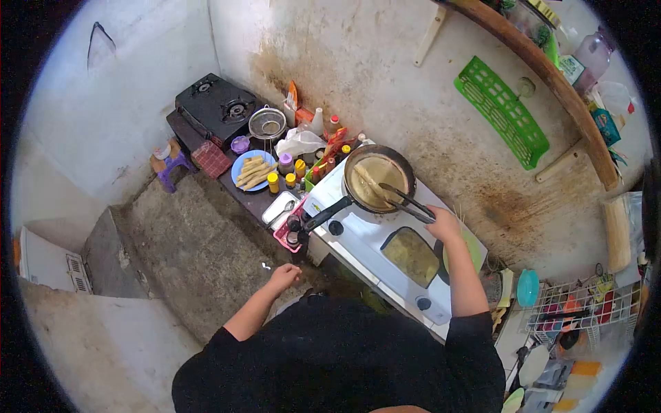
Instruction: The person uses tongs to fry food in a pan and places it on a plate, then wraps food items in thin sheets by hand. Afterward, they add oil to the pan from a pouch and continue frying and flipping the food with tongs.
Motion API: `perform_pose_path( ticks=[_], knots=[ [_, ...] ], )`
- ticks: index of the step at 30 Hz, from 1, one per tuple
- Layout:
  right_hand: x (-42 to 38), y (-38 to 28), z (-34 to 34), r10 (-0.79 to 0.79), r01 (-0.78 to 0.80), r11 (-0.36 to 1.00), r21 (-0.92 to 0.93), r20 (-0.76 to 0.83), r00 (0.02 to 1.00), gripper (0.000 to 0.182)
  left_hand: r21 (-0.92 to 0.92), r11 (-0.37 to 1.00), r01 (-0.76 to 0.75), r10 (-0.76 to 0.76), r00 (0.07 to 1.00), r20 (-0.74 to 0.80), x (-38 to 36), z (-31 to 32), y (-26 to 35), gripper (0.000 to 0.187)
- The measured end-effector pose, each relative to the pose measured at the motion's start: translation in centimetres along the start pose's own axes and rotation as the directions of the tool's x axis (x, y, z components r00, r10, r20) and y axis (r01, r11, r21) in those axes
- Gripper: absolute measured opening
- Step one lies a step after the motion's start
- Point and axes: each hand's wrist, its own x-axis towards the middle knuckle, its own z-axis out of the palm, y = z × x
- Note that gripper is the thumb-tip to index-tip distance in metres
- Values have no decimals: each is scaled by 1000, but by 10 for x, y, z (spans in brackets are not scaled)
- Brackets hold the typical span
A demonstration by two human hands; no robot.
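Observation:
My right hand is closed around the handles of dark tongs. The tongs' tips reach into a frying pan on the white stove, beside a long pale roll lying in oil. The pan's black handle points toward the lower left. My left hand hangs in front of the counter, fingers curled; whether it holds something small cannot be made out. A blue plate with several golden rolls stands left of the pan.
Spice bottles, a pink basket and a white tray stand left of the stove. A strainer sits near a black stove. A dish rack is at the right, below a wooden shelf edge.

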Motion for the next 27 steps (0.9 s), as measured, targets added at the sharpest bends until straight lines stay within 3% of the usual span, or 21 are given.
perform_pose_path(
  ticks=[7,13,19,27],
  knots=[
    [5,2,8,-6,6,1000,-10,-23,1000,55,-7,999,51,-51,999,-11,3,-4,17,20],
    [5,-5,2,121,-119,992,31,-39,992,58,-30,1000,1,-1,1000,-25,2,-4,24,21],
    [-3,-5,-5,22,-22,1000,-4,-44,999,50,4,1000,-16,16,1000,6,3,-5,30,20],
    [-3,-7,1,79,-78,997,27,-45,996,51,-79,996,-33,33,999,-1,22,-3,4,19]
  ],
)
